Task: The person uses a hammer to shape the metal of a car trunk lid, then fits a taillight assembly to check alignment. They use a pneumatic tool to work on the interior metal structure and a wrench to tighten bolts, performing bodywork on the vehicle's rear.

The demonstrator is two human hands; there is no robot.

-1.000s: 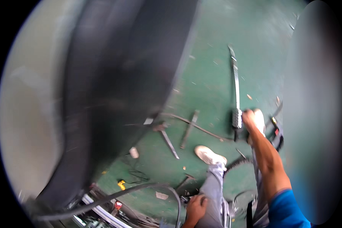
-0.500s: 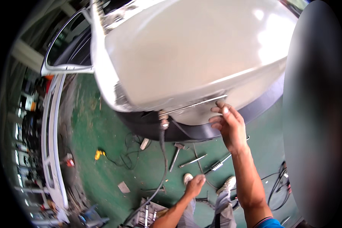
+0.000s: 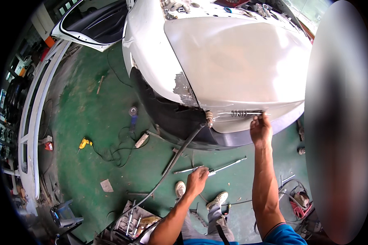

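My right hand (image 3: 261, 130) is closed, its fingertips pinching the right end of a thin metal rod (image 3: 252, 113). The rod lies along the lower edge of a beige car panel (image 3: 233, 61), and several small metal rings (image 3: 238, 113) sit around it. Left of the rod, a brass-coloured clamp (image 3: 209, 117) with a thick black cable (image 3: 171, 163) is fixed at the panel's corner. My left hand (image 3: 198, 179) is low in front of the car, closed around a hook-ended metal rod tool (image 3: 229, 165) with a ribbed sleeve; its grip end is hidden by the fingers.
The dark bumper (image 3: 184, 132) curves below the panel. On the green floor lie a yellow drill (image 3: 84, 143), an angle grinder (image 3: 133, 116), a power strip (image 3: 142, 140) and loose cords. A tool tray (image 3: 129, 218) stands near my left arm. An open car door (image 3: 98, 24) stands far left.
My view has shifted, showing more of the car. The right hand, with fingers loosely spread before, now pinches the rod's end. Rings now show on the rod. My left hand still holds its tool.
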